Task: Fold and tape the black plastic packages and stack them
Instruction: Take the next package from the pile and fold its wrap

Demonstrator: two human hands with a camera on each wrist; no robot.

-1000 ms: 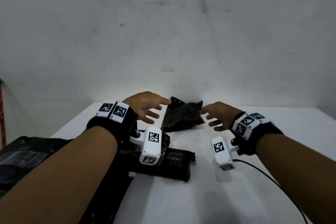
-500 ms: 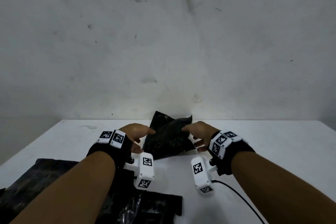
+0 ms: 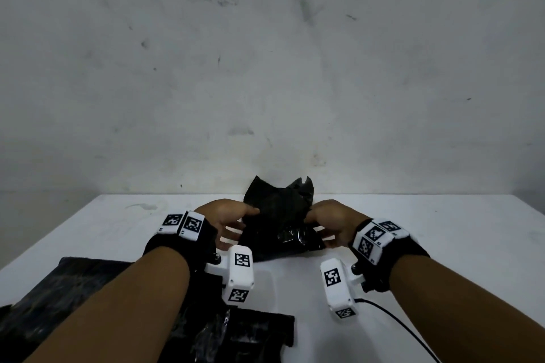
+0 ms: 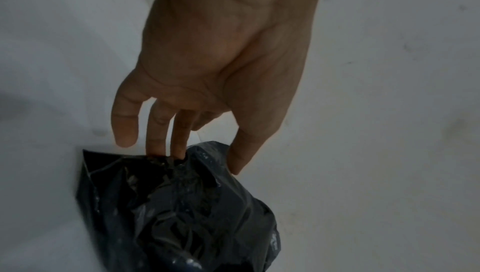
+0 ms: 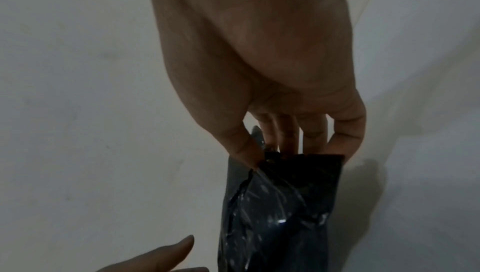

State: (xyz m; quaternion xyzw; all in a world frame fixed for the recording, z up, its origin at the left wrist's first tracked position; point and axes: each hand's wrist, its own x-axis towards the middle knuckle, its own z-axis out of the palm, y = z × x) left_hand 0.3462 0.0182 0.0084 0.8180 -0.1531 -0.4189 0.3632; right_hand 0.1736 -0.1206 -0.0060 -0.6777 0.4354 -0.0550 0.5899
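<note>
**Black package held at both sides, far centre of table**

While both hands close in on it, the black plastic package (image 3: 278,215) sits on the white table (image 3: 442,230) near the far edge, between the hands. Long axis runs roughly away from the person; its ragged, open top edge points up toward the wall (image 3: 265,68), tilted back. Film is crumpled, glossy, creased, with small highlights.

Left hand (image 3: 227,216): thumb and fingertips (image 4: 155,149) touching the package's left edge, fingers extended; a firm pinch cannot be confirmed. Right hand (image 3: 330,216): thumb and fingers (image 5: 291,143) pinching the package's right edge.

Nearer the person, more black plastic lies flat (image 3: 250,333), partly under the left forearm. White tagged wrist units (image 3: 240,271) sit below each wrist; a black cable (image 3: 398,321) trails from the right one.
</note>
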